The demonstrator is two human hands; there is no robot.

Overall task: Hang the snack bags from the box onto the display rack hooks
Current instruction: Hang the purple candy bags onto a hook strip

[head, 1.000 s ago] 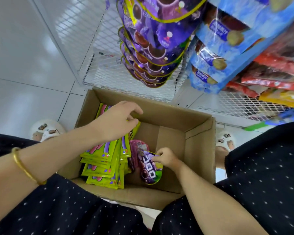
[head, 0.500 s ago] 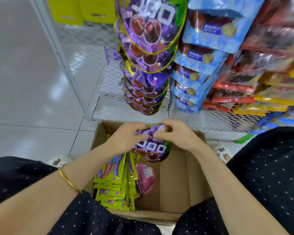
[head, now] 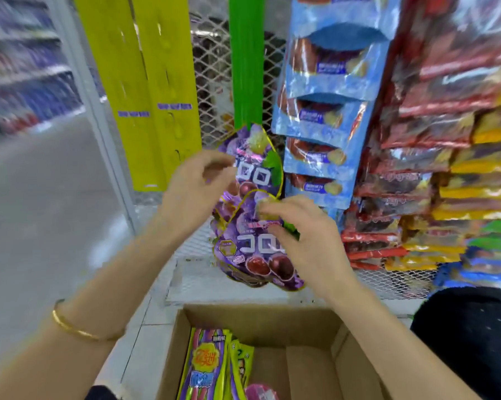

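Observation:
My right hand [head: 304,238] pinches the top of a purple grape snack bag [head: 252,249] held up in front of the wire rack. My left hand [head: 194,189] is raised beside it with curled fingers at the edge of a hanging purple bag [head: 252,157] on the green strip [head: 246,62]; its hold is blurred. Below, the cardboard box [head: 272,316] holds green-yellow candy bags [head: 206,365] and a pink bag [head: 260,392].
Blue snack bags [head: 327,111] hang to the right of the purple ones, then red and yellow packs [head: 445,168]. Two yellow strips [head: 145,90] hang at the left on the white mesh rack [head: 214,269]. Grey floor lies to the left.
Both hands lifted the purple bag out of the box and up to the hanging purple bags. The view tilted upward toward the rack.

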